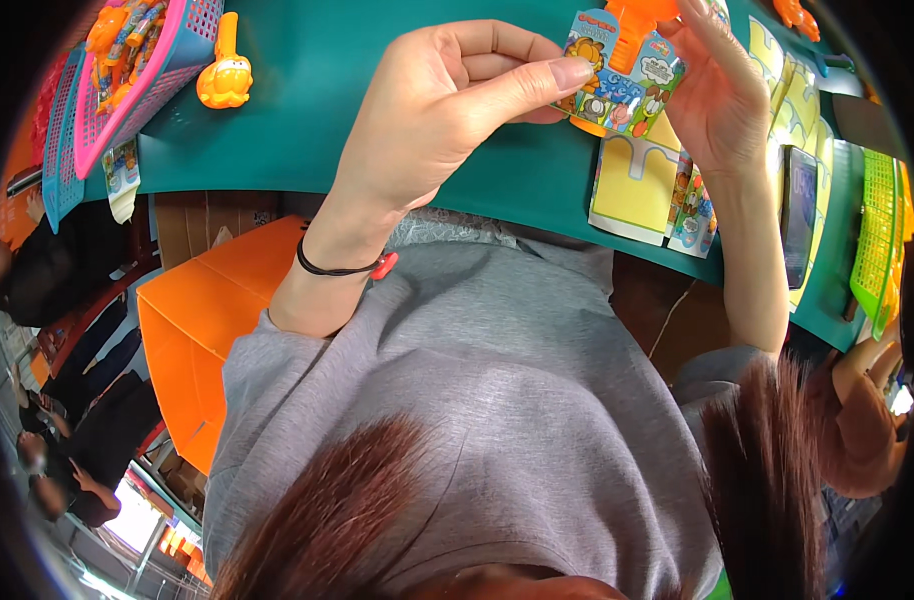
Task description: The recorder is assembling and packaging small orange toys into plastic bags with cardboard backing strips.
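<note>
My left hand (457, 100) pinches the left edge of a colourful printed cartoon card (622, 85) between thumb and bent fingers. The card has a notch at its top, where the stem of an orange plastic toy (632, 35) lies; more orange shows below the card. On the other side, my right hand (722, 100) curls around the toy and the card's right edge, its fingertips partly cut off by the frame. Below the hands, a yellow backing sheet (632, 190) and a printed label strip (691, 215) lie near the table's front edge.
On the green table (307, 120), a pink-rimmed basket (152, 90) of orange toys stands left, beside a loose orange toy (225, 75). To the right are a phone (800, 215) and a yellow-green basket (877, 230). An orange box (202, 330) stands below. Other people are at both sides.
</note>
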`<action>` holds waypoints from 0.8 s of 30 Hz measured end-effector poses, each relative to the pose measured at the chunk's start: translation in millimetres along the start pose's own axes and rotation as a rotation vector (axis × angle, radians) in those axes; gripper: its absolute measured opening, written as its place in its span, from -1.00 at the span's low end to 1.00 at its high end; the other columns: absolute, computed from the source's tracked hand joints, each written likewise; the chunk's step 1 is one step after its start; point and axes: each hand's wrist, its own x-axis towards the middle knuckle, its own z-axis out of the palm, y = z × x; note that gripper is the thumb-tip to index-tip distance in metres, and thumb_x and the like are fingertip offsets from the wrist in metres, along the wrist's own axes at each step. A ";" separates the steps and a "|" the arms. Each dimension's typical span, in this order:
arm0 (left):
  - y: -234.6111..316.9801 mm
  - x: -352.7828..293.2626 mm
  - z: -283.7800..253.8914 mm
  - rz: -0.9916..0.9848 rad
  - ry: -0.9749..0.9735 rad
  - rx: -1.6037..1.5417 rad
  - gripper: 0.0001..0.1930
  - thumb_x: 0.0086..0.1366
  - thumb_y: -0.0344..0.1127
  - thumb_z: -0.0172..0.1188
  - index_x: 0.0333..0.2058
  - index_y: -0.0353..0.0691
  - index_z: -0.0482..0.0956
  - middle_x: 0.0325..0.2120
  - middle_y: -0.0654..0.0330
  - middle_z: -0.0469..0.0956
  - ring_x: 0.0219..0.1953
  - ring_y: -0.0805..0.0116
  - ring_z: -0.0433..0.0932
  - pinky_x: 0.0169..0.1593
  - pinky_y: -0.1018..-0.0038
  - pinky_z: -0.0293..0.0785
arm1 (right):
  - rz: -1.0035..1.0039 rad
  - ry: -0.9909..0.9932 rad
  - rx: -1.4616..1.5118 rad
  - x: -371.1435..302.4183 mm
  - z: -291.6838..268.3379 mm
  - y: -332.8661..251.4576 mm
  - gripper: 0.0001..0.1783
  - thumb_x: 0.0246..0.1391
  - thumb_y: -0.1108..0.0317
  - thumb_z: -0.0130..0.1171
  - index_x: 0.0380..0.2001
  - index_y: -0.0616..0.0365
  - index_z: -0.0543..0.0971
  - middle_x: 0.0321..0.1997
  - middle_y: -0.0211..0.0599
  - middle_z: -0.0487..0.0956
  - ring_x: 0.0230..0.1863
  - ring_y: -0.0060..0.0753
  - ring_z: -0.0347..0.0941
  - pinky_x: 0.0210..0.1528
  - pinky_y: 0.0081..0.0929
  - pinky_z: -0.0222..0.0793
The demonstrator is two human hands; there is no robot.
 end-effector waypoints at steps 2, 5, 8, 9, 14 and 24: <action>0.4 -0.2 -0.9 -0.004 -0.024 0.058 -0.75 0.30 -0.27 0.23 -0.18 -0.37 0.59 -0.25 0.14 0.65 -0.18 0.45 0.61 -0.01 0.46 0.54 | -0.007 -0.009 -0.022 1.1 -2.6 0.6 -0.40 0.19 0.17 0.08 0.20 0.33 0.31 0.09 -0.02 0.52 0.11 -0.30 0.47 0.19 -0.37 0.35; 0.8 0.3 -0.3 -0.014 -0.019 0.036 -0.75 0.30 -0.27 0.22 -0.18 -0.37 0.60 -0.25 0.13 0.65 -0.17 0.44 0.61 -0.01 0.45 0.54 | -0.015 -0.009 -0.037 0.9 -0.9 0.3 -0.39 0.19 0.17 0.08 0.20 0.33 0.30 0.09 -0.01 0.51 0.11 -0.29 0.47 0.19 -0.37 0.36; -0.1 0.6 -0.1 -0.010 -0.019 0.050 -0.75 0.30 -0.28 0.22 -0.18 -0.37 0.60 -0.25 0.13 0.65 -0.18 0.44 0.61 -0.02 0.46 0.55 | -0.018 0.000 -0.036 1.7 -1.6 0.8 -0.38 0.19 0.16 0.08 0.21 0.33 0.29 0.09 -0.01 0.51 0.11 -0.29 0.47 0.18 -0.37 0.37; -0.6 0.4 0.0 -0.005 -0.017 0.046 -0.75 0.30 -0.28 0.23 -0.18 -0.37 0.59 -0.25 0.13 0.65 -0.18 0.43 0.62 -0.03 0.46 0.55 | -0.020 0.003 -0.041 1.9 -2.1 1.3 -0.38 0.19 0.16 0.08 0.21 0.33 0.29 0.09 -0.01 0.51 0.11 -0.29 0.48 0.17 -0.37 0.38; -1.3 0.0 -0.3 0.000 -0.018 0.048 -0.74 0.30 -0.28 0.23 -0.18 -0.38 0.59 -0.26 0.12 0.65 -0.20 0.42 0.63 -0.05 0.46 0.56 | -0.004 0.010 -0.048 1.6 -3.5 0.8 -0.37 0.20 0.17 0.08 0.22 0.34 0.28 0.09 0.00 0.51 0.09 -0.30 0.49 0.16 -0.39 0.40; -2.3 -1.1 1.1 0.002 0.011 0.039 -0.74 0.30 -0.28 0.23 -0.18 -0.40 0.58 -0.27 0.11 0.65 -0.22 0.40 0.64 -0.07 0.47 0.57 | 0.005 0.031 -0.035 0.4 4.0 -0.4 -0.36 0.20 0.19 0.07 0.24 0.34 0.25 0.08 0.01 0.52 0.10 -0.30 0.50 0.15 -0.39 0.43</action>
